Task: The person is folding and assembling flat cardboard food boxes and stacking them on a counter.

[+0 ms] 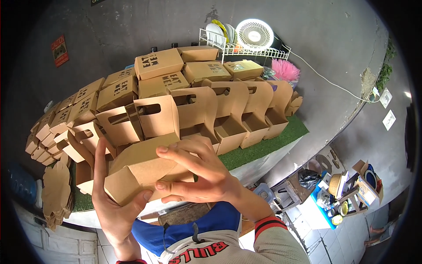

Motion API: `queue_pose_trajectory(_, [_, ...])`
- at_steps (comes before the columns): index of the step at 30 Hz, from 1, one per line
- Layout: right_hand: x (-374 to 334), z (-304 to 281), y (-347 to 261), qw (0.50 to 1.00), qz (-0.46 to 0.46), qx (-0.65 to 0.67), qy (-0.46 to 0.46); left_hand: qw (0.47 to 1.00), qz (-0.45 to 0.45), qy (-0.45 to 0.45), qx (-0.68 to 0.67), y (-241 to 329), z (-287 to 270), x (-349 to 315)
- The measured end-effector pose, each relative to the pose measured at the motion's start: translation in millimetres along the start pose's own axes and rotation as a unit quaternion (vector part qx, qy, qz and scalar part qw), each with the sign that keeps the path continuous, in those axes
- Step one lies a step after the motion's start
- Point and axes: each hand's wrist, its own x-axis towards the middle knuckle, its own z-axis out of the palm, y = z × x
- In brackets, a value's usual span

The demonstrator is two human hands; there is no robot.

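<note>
Here, cardboard box [143, 169] between both hands [113, 209] [211, 176]

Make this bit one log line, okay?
left hand: holding cardboard box | right hand: touching same box | beyond: open handled boxes, green mat

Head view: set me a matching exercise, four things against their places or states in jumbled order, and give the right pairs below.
Things
1. Wire rack
2. Green turf
3. Flat cardboard stack
4. Carton nearest the person

Places or states
A. Under the front-row cartons
B. Between left hand and right hand
C. Holding plates
D. Left of the left hand

Right pairs: 1-C, 2-A, 3-D, 4-B
</note>
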Motion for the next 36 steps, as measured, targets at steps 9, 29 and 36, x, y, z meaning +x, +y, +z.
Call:
queue_pose_trajectory(9, [-5.6,-3.4,5.1,0.999,0.023,-0.024,0.022,0.997,0.002,-0.044,-0.057,-2.2,-2.3,1.0])
queue_pose_trajectory(29, [-20.9,7.9,12.7,0.997,0.014,-0.056,0.051,0.969,-0.102,-0.215,-0.062,-15.4,-20.2,18.1])
queue_pose_trajectory(36, [-11.5,-0.4,16.7,0.998,0.006,-0.053,0.026,0.981,-0.059,-0.151,-0.103,-15.4,-9.3,17.3])
